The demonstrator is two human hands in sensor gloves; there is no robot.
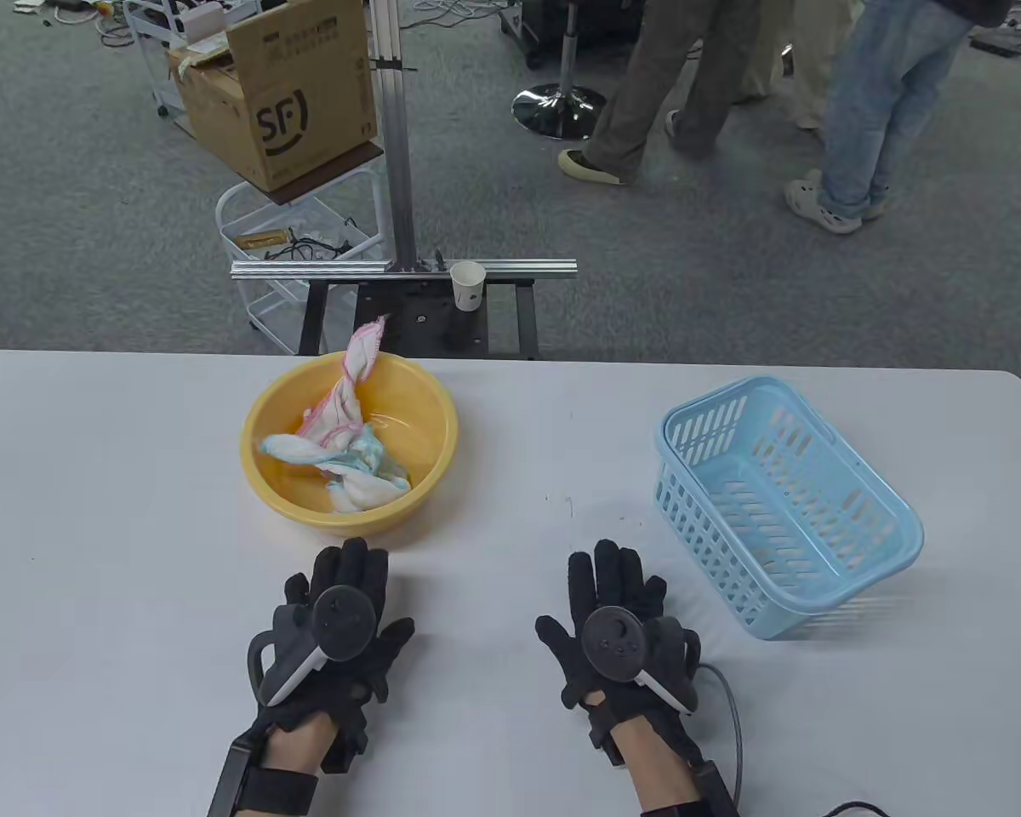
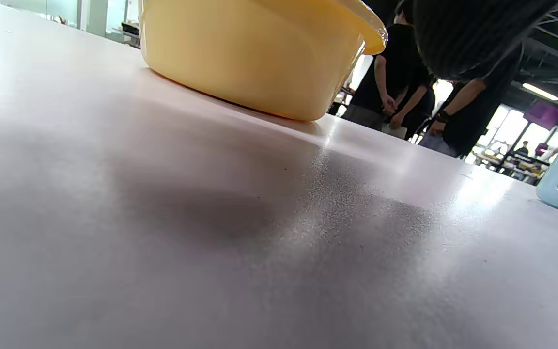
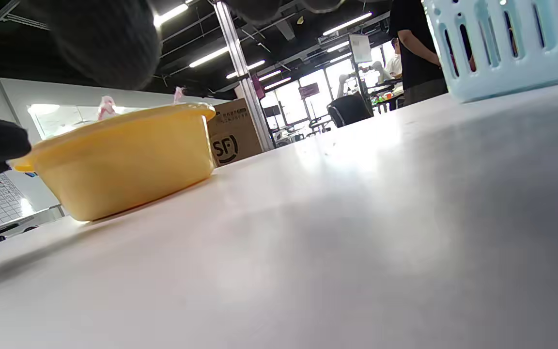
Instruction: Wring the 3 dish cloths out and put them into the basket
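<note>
A yellow basin (image 1: 272, 477) stands on the white table, left of centre, and holds a heap of wet dish cloths (image 1: 345, 447); one pink-edged cloth (image 1: 362, 353) drapes over its far rim. The basin's wall (image 2: 259, 53) fills the top of the left wrist view and also shows at the left in the right wrist view (image 3: 124, 165). A light blue basket (image 1: 817, 579) sits empty at the right. My left hand (image 1: 349, 566) lies flat on the table just in front of the basin, holding nothing. Between basin and basket my right hand (image 1: 608, 570) lies flat with straight fingers, likewise holding nothing.
The white table (image 1: 510, 425) stretches across the view. Beyond its far edge stand a metal frame with a paper cup (image 1: 468, 285), a cardboard box (image 1: 281, 94) on a cart, and people's legs (image 1: 868, 111) on the carpet.
</note>
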